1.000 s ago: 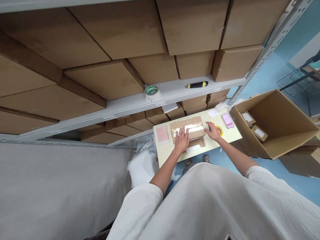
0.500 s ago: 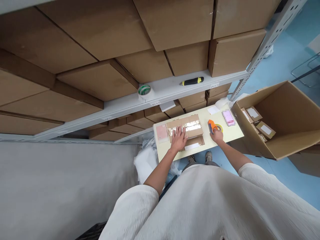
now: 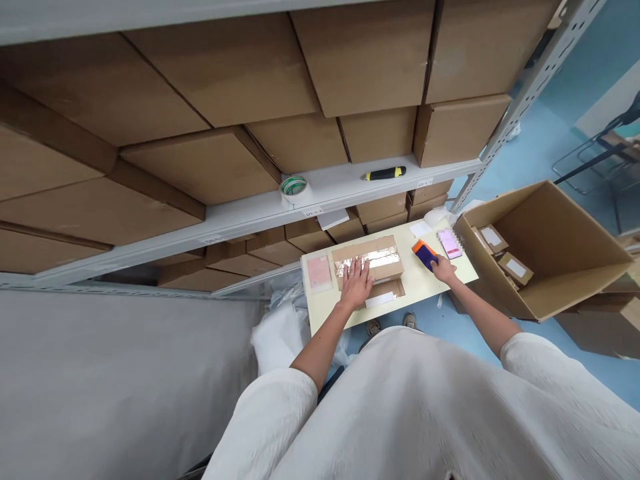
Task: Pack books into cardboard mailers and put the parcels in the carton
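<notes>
My left hand lies flat with spread fingers on top of a brown cardboard box, whose upper face carries shiny strips of clear tape. An open flap with a white label juts out on the box's near side. To the right, my right hand is closed around an orange and purple tape dispenser, just above the pale yellow table. Its handle is mostly hidden by my fingers. Beyond that hand lies a pink-screened phone, partly blurred out.
A pinkish packet lies at the table's left end. A large open carton with several small boxes stands on the right. The shelf ahead bears a tape roll, a utility knife and stacked cartons.
My right hand has turned the tape dispenser, so its purple side now shows and the yellow tape roll is out of sight. The left hand stays on the box. The view has shifted slightly.
</notes>
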Motion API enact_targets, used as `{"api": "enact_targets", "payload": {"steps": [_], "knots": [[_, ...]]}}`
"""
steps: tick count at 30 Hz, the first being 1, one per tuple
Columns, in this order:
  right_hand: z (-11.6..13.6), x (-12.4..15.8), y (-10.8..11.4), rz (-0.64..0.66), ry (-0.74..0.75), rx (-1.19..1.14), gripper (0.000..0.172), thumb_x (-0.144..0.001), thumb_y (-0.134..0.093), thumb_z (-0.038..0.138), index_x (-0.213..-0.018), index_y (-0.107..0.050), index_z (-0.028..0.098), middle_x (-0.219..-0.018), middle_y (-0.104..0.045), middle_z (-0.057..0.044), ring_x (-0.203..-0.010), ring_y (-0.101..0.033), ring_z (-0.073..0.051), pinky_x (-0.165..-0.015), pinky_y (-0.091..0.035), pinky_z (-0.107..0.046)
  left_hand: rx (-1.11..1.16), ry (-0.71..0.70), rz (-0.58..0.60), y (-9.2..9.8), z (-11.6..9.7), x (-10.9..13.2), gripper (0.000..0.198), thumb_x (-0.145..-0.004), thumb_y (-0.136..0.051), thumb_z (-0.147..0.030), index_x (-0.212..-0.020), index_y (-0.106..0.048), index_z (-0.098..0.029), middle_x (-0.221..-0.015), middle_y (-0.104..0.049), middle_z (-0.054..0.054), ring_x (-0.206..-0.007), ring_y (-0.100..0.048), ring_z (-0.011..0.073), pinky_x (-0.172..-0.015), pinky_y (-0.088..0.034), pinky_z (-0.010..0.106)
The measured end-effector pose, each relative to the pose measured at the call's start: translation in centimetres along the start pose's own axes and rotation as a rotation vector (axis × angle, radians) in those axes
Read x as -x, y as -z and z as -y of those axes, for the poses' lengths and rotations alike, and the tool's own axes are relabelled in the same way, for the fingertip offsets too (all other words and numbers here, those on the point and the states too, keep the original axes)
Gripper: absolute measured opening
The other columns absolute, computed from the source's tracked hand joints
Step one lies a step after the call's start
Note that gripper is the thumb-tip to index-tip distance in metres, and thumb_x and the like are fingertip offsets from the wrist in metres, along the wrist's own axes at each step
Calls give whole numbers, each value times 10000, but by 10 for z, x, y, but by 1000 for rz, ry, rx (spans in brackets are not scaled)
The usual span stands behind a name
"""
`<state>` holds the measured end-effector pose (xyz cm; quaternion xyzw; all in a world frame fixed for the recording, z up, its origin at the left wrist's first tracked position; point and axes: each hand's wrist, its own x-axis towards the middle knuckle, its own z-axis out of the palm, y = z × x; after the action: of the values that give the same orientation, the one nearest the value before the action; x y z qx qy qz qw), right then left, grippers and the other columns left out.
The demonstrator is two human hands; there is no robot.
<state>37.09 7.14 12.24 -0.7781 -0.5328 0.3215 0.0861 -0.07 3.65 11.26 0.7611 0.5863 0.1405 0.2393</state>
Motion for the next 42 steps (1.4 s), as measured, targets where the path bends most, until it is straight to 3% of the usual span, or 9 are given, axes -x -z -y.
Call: {"api": "enact_targets", "payload": {"steps": [4, 7, 11, 15, 18, 21, 25, 31, 42], "knots": [[32, 0, 47, 48, 227, -243, 449, -981, -535, 418, -1327, -722, 203, -1247, -783, -124, -1205, -675, -367, -1129, -471, -562, -128, -8, -5, 0, -1, -1, 709, -1099, -414, -460, -1762, -330, -222, -1858, -215, 112, -1738, -129, 331, -1409, -52, 592], [74, 1, 62, 167, 417, -460, 433, -924, -610, 488, -1229, -766, 222, -1217, -796, -67, -1193, -667, -325, -1120, -492, -474, -120, -28, -25, 0, -1, -1, 709, -1091, -436, -441, -1755, -341, -212, -1853, -225, 126, -1734, -148, 338, -1406, -69, 603], [131, 6, 47, 317, 475, -604, 402, -840, -704, 509, -1104, -798, 221, -1226, -800, -68, -1225, -650, -326, -1145, -462, -448, -66, -63, -39, 3, 3, -2, 742, -1063, -492, -429, -1738, -356, -154, -1841, -246, 165, -1727, -181, 343, -1407, -83, 593], [161, 7, 23, 467, 518, -627, 406, -777, -715, 481, -1091, -763, 228, -1177, -789, -69, -1191, -635, -306, -1119, -455, -439, -21, -83, -44, 7, 9, -1, 756, -1031, -556, -453, -1700, -417, -130, -1807, -335, 185, -1713, -237, 349, -1409, -125, 570], [167, 2, 17, 494, 584, -566, 412, -779, -684, 453, -1134, -652, 248, -1083, -739, -42, -1070, -625, -262, -1026, -485, -422, -15, -84, -46, 7, 12, -1, 724, -1031, -557, -468, -1662, -475, -121, -1780, -385, 201, -1706, -253, 357, -1404, -142, 575], [167, -2, 19, 429, 672, -460, 333, -811, -632, 413, -1090, -509, 279, -981, -638, -3, -929, -581, -223, -889, -496, -377, -16, -84, -54, 4, 13, -1, 718, -1033, -551, -465, -1653, -481, -110, -1772, -397, 211, -1708, -250, 351, -1404, -142, 573], [167, 5, 26, 333, 812, -208, 187, -878, -545, 389, -994, -451, 278, -984, -595, -14, -881, -549, -220, -834, -476, -364, -15, -87, -54, 4, 14, -1, 716, -1038, -549, -480, -1655, -481, -123, -1779, -391, 198, -1709, -249, 344, -1406, -142, 562], [169, 23, 33, 221, 808, 92, 496, -760, -775, 503, -1010, -407, 284, -937, -643, -2, -783, -547, -218, -717, -403, -312, -11, -87, -50, 6, 12, 0, 729, -1041, -547, -481, -1685, -447, -154, -1808, -338, 171, -1711, -243, 345, -1409, -129, 566], [175, 19, 43, 294, 894, 91, 432, -709, -683, 338, -1000, -368, 286, -938, -614, 9, -733, -504, -189, -668, -363, -289, 67, -80, -39, 11, 12, 0, 725, -998, -613, -399, -1665, -460, -159, -1803, -352, 169, -1711, -243, 347, -1410, -137, 579]]}}
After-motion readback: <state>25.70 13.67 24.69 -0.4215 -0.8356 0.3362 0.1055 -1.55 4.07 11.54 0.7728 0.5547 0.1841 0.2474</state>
